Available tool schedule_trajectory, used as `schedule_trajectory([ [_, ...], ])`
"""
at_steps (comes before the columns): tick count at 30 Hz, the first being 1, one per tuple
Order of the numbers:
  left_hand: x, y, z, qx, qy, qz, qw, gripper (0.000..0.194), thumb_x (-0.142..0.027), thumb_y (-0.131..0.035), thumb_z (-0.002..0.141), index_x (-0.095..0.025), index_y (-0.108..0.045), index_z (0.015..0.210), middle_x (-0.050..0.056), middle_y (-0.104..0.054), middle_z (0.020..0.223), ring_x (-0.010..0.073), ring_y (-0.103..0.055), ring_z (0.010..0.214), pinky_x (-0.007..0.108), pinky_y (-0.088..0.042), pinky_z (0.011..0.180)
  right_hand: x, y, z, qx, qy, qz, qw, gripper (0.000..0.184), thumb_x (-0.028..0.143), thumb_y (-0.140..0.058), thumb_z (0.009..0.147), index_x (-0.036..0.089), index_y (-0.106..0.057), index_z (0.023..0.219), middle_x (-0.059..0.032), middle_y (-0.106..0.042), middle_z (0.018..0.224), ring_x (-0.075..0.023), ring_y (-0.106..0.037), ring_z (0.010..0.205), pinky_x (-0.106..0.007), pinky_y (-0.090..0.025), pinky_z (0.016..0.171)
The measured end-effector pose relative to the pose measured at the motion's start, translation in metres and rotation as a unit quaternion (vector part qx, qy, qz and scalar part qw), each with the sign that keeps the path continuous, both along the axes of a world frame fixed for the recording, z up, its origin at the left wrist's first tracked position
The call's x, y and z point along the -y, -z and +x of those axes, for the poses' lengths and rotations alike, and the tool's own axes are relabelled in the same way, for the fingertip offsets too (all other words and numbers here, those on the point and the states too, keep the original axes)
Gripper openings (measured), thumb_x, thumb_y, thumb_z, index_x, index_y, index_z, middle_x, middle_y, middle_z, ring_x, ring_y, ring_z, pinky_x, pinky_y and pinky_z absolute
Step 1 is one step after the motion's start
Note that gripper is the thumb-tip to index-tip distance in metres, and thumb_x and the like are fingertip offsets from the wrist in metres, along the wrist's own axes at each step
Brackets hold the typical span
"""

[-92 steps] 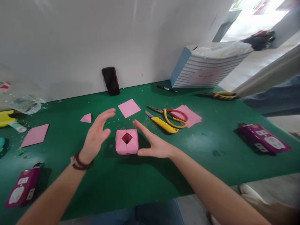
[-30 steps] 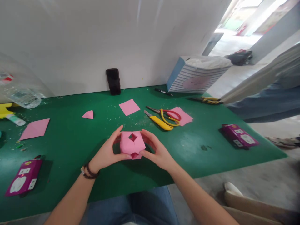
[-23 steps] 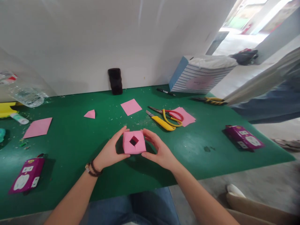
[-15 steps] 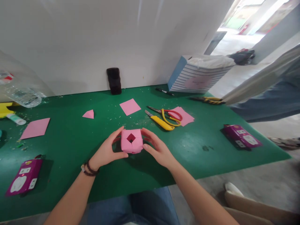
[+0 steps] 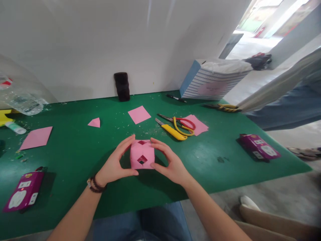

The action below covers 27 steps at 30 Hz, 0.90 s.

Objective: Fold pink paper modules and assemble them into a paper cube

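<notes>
A pink folded-paper cube with diamond-shaped holes is held between my two hands, low over the green table. My left hand grips its left side, thumb at the near edge and fingers behind. On the right side, my right hand holds it with thumb in front and fingertips on the far edge. Two holes face me, one on top and one on the near side. Beyond the cube lie a pink paper square and a small folded pink piece.
Right of centre are a yellow utility knife, scissors and stacked pink paper. Purple boxes lie at left and right. A phone leans on the wall near a pen, pliers and a striped bag.
The cube has been tipped in my hands, so the hole that was on its upper face now shows lower toward me and another appears above it. Both hands keep hold.
</notes>
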<state>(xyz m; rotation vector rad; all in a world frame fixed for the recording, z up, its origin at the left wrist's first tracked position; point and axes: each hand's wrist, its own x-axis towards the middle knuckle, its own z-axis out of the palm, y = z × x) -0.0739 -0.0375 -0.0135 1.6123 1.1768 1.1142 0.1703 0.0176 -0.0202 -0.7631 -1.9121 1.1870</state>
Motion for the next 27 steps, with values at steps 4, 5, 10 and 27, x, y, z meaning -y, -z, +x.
schedule_trajectory([
  [4,0.002,0.004,0.005,0.093,-0.027,-0.057,0.994,0.103,-0.043,-0.086,0.065,-0.039,-0.028,0.151,0.004,-0.019,0.164,0.0323,-0.015,0.151,0.052,-0.019,0.122,0.008,0.001,0.006,0.031,-0.004,0.045,0.999,0.054,0.022,-0.074,0.080,0.035,-0.057,0.129,-0.0059,-0.048,0.148,-0.0287,-0.044,0.138,-0.052,-0.039,0.113],
  [5,0.003,0.005,0.010,0.130,-0.043,-0.079,0.987,0.100,-0.053,-0.080,0.068,-0.038,-0.026,0.152,0.004,-0.017,0.165,0.0322,-0.013,0.151,0.052,-0.017,0.122,0.010,0.002,0.007,0.037,-0.005,0.047,0.998,0.057,0.023,-0.075,0.080,0.036,-0.055,0.132,-0.0060,-0.047,0.150,-0.0289,-0.042,0.139,-0.053,-0.038,0.114],
  [10,0.012,0.007,0.042,0.268,-0.138,-0.122,0.946,0.089,-0.081,-0.033,0.082,-0.029,-0.024,0.154,0.002,-0.011,0.166,0.0265,-0.006,0.153,0.043,-0.009,0.125,0.026,0.013,0.014,0.071,0.002,-0.007,0.997,0.088,0.032,-0.079,0.077,0.037,-0.031,0.151,-0.0070,-0.034,0.158,-0.0309,-0.032,0.145,-0.055,-0.035,0.115],
  [27,0.011,0.015,0.047,0.272,-0.134,-0.161,0.939,0.042,-0.050,-0.055,0.090,-0.027,-0.065,0.124,0.004,-0.047,0.151,0.0286,-0.022,0.149,0.047,-0.021,0.120,0.022,0.011,0.019,0.100,-0.044,-0.005,0.994,0.100,0.051,-0.080,0.071,0.031,-0.027,0.154,-0.0106,-0.037,0.156,-0.0332,-0.038,0.142,-0.051,-0.037,0.114],
])
